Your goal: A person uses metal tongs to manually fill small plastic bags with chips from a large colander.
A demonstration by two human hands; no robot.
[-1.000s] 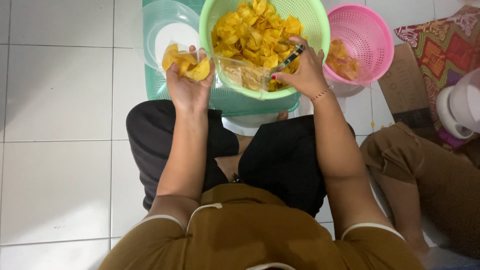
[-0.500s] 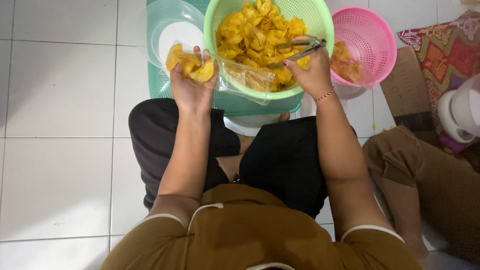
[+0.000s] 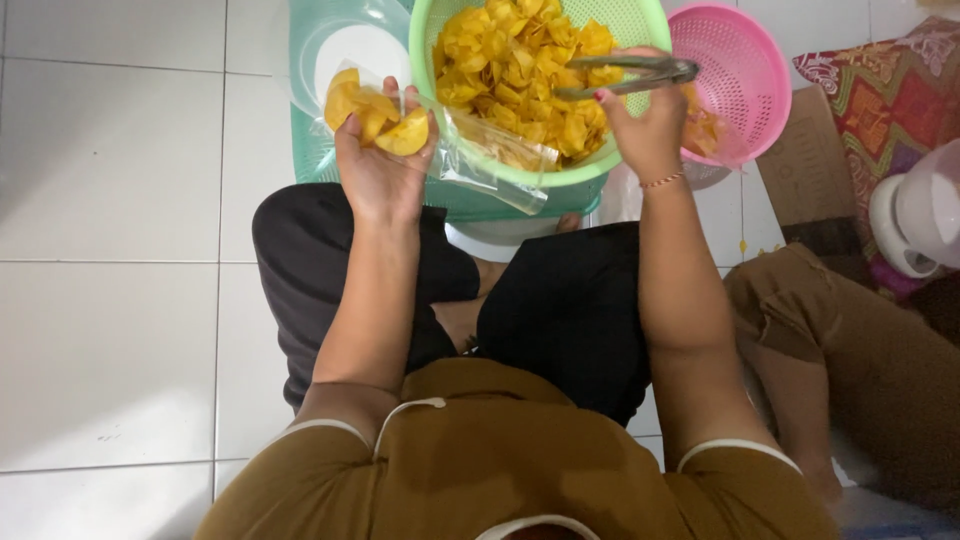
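From my remote station I noted that the left hand [image 3: 382, 165] was cupped palm-up around the mouth of a clear plastic bag [image 3: 470, 150], its fingers [image 3: 352, 128] closed on the film and on a few yellow fried chips [image 3: 385, 118] already inside. The bag lay across the near rim of the round green plastic strainer bowl [image 3: 640, 20] heaped with more of the same chips. The right hand [image 3: 640, 130] gripped a pair of metal tongs [image 3: 625, 78], fingers wrapped shut about the handles, the tips lying level over the heap; whether they pinched a chip I could not tell. In my judgement the work would go best with the bag mouth held wide and close to the bowl, and the tongs squeezed lightly so the chips did not break. Both forearms reached forward over the crossed legs, left wrist bent back, right wrist raised. A pink plastic strainer basket [image 3: 745, 60] stood just beside the bowl.
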